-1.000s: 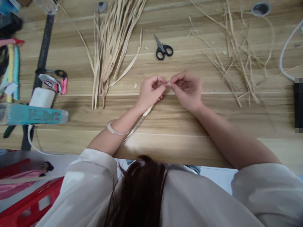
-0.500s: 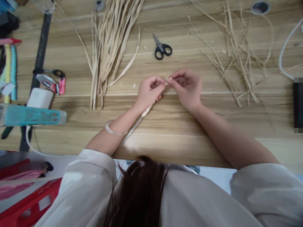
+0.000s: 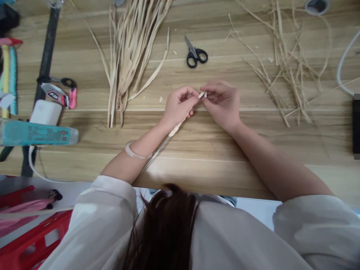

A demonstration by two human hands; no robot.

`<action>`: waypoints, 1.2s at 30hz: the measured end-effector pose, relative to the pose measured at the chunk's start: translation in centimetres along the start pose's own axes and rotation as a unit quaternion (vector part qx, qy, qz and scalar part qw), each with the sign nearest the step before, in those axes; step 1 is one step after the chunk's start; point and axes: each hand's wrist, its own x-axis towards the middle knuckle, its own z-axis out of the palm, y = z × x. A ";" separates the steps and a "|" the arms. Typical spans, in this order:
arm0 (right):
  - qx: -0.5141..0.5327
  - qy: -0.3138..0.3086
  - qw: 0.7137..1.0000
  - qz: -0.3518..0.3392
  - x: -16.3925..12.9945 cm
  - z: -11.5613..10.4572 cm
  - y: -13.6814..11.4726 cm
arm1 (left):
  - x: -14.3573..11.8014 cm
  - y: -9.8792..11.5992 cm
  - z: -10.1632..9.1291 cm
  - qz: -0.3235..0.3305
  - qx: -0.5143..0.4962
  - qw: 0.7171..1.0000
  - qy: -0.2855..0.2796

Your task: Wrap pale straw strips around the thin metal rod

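Now the left hand [image 3: 178,107] and right hand [image 3: 222,101] sit slightly apart over the wooden table [image 3: 197,150], where a second ago fingertips met. Both pinch a pale straw strip [image 3: 202,94], probably wound onto the thin rod [image 3: 160,150]; wrapping seems underway.

Left hand [image 3: 178,107] and right hand [image 3: 222,103] raised mid-frame, fingertips pinched, nearly meeting; forearms angled inward.
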 end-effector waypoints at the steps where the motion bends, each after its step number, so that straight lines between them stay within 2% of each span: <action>1: -0.009 -0.001 1.000 0.001 0.0 0.0 0.0 | 0.0 0.0 0.0 -0.001 0.001 1.000 0.000; 9: -0.051 0.004 0.999 0.005 0.1 -0.2 -0.6 | -0.1 0.3 0.0 -0.006 0.002 1.000 0.003; 19: -0.036 0.000 0.999 0.031 0.2 -0.3 -0.7 | 0.0 -0.1 0.1 0.006 -0.007 1.000 0.000; 36: -0.029 0.023 0.999 0.029 0.1 -0.2 -1.1 | -0.1 0.0 0.1 0.012 -0.005 1.000 -0.009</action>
